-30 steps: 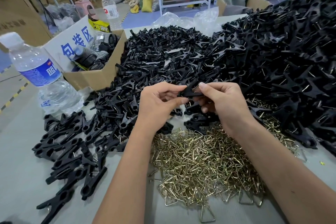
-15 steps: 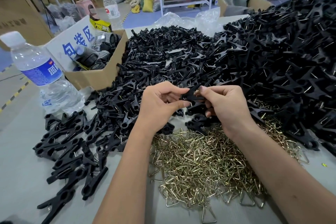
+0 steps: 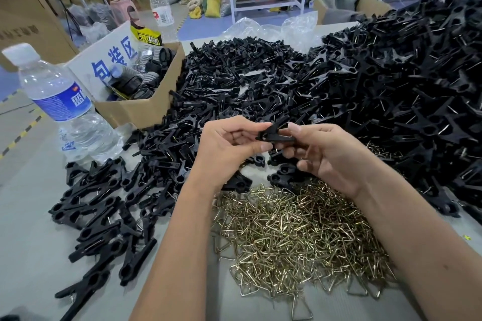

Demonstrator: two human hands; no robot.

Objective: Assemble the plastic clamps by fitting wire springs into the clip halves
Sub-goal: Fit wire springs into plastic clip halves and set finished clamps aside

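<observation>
The black plastic clamp, lifted slightly since a second ago and now showing both halves mated, sits pinched between my left hand and right hand above the brass-coloured wire springs, so the spring seems nearly seated

1. A grey table fills the frame.
2. Brass wire springs lie heaped at lower centre.
3. Black clip halves are piled across the upper right.
4. Assembled clamps lie at the left.
5. A water bottle and a cardboard box stand at the upper left.
</observation>
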